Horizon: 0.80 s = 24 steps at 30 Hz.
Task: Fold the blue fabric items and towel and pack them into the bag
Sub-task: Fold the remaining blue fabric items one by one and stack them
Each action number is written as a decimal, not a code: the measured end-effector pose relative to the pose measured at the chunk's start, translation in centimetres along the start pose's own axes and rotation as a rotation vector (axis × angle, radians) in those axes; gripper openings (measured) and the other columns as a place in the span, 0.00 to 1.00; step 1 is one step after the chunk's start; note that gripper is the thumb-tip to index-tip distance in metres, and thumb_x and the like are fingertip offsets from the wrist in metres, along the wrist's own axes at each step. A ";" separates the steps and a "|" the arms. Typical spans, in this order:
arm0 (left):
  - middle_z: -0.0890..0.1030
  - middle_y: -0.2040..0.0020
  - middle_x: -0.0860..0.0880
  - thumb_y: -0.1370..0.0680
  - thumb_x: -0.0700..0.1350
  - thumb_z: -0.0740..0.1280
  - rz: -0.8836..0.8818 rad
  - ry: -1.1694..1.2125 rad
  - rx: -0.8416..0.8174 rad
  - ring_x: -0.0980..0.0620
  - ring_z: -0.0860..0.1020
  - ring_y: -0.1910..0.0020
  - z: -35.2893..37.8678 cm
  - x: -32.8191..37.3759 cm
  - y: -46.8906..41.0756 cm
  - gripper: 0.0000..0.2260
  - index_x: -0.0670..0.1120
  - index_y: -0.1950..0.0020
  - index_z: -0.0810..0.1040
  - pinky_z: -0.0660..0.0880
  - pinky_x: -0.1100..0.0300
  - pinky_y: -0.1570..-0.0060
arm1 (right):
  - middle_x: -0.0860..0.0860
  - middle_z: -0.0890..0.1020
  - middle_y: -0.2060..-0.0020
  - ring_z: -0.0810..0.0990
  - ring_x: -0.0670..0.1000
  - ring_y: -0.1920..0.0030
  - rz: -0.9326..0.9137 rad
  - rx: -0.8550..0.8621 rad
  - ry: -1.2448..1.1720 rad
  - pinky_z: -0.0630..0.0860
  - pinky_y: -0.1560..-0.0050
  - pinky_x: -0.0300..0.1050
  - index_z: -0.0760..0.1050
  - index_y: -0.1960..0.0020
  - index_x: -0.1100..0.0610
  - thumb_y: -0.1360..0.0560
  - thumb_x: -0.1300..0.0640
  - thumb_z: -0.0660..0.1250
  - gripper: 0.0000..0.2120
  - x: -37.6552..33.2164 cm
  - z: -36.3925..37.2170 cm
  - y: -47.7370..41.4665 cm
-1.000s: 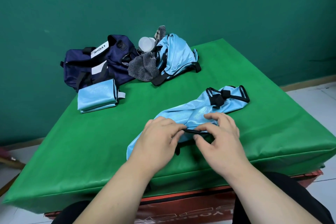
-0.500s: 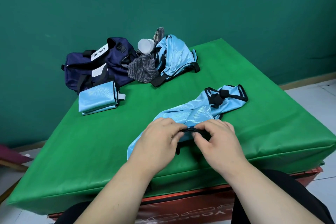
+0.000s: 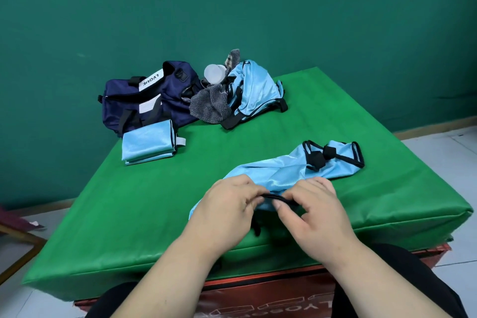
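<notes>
A crumpled light-blue fabric item (image 3: 284,165) with black trim lies across the near right of the green mat (image 3: 129,204). My left hand (image 3: 227,209) and my right hand (image 3: 317,212) both pinch its black edge strap at the near end, close together. A folded light-blue item (image 3: 147,142) lies at the far left. Another light-blue item (image 3: 254,88) is heaped at the back, beside a grey striped towel (image 3: 209,103). The navy bag (image 3: 144,95) sits at the back left.
A translucent plastic cup (image 3: 214,72) pokes up between the bag and the blue heap. The mat rests on a red box (image 3: 271,297). A teal wall stands behind. Tiled floor shows on the right, a wooden frame (image 3: 23,245) on the left.
Both hands stayed at the near end of the blue item and shifted their fingers along the black strap, lifting it slightly. The other items have not moved.
</notes>
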<state>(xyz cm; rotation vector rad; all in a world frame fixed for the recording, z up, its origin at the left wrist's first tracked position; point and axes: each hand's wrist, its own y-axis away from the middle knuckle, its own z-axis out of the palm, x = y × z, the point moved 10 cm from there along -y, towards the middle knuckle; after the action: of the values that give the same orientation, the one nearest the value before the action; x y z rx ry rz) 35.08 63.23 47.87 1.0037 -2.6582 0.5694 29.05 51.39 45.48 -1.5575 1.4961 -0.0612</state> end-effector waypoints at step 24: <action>0.76 0.60 0.55 0.16 0.47 0.58 0.022 0.089 0.237 0.60 0.72 0.58 -22.2 6.9 3.5 0.06 0.54 0.48 0.74 0.66 0.68 0.60 | 0.41 0.75 0.74 0.68 0.42 0.72 0.145 -0.060 -0.244 0.65 0.69 0.36 0.76 0.63 0.55 0.31 0.56 0.76 0.09 -17.4 -11.9 -9.2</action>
<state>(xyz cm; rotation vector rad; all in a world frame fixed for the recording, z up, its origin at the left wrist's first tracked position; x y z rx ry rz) 29.60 71.41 69.17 0.9853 -2.5696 0.9296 24.34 56.81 67.30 -1.4416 1.4223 0.2511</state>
